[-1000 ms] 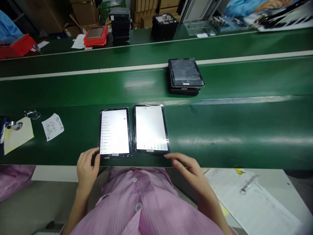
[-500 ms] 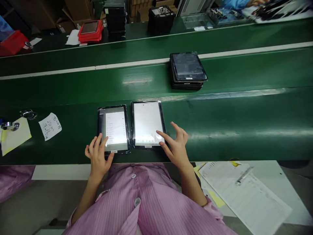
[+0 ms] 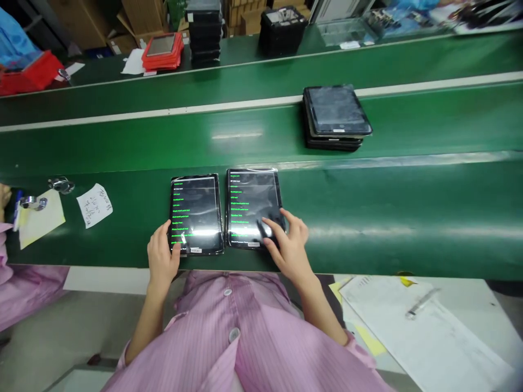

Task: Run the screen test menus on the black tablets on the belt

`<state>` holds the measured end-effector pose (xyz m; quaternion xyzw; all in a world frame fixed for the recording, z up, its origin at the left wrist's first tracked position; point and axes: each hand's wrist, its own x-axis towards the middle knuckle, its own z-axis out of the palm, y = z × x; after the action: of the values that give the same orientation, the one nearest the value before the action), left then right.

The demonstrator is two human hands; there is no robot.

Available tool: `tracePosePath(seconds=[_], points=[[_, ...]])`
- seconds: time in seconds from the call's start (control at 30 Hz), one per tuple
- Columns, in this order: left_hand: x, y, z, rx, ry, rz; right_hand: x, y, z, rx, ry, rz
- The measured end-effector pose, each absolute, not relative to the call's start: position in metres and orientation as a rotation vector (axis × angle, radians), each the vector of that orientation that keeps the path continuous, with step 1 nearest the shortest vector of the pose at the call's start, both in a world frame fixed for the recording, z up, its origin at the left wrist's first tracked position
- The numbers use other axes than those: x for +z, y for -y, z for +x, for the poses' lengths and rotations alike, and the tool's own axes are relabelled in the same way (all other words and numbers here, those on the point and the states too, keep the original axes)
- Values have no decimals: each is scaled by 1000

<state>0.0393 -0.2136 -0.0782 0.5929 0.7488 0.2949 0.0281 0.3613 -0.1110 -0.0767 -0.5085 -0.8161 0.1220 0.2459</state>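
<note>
Listed at near side of green bench (image 3: 388, 207): left tablet (image 3: 200, 209) and right tablet (image 3: 255, 190), face up, side by side with a narrow gap between, both dark-screened with lines of mostly green text. Entered left hand (image 3: 161, 258) at lower left corner of left tablet, fingers loosely parted from thumb, closed on nothing; right hand (image 3: 291, 247) over lower right of right tablet, thumb and forefinger spread, likewise without a grip. Could not tell fingertip contact with glass from slight hover. Judged as risks: unwanted input, from a stray thumb or fingertip; knock of one tablet against the other, from a sideways push; slip past front edge, from too strong a pull backward. Noted farther back, stack of tablets (image 3: 337, 111), uneven, liable to slide if bumped. Logged containers beyond: black box (image 3: 281, 41), pale contents too blurred to identify; clear tray (image 3: 337, 35), with white slip (image 3: 350, 45) at front; red box (image 3: 32, 75), contents not discernible; cardboard boxes (image 3: 143, 16), insides hidden.
</note>
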Motion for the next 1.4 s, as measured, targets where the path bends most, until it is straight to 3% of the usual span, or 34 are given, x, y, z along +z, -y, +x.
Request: tracePosePath(seconds=[0.23,0.57,1.23,1.4], points=[[-78,215,42,957,-2249,1860,-77,110,341,229,2372,-1490],[-79,215,34,990,-2210,1700,-80,105,362,232,2095,-1555],[-68,192,29,555,-2287,1839,-80,95,346,298,2249,-1516],[-63,187,22,641,-2284,1797,-75,89,343,271,2313,-1495]])
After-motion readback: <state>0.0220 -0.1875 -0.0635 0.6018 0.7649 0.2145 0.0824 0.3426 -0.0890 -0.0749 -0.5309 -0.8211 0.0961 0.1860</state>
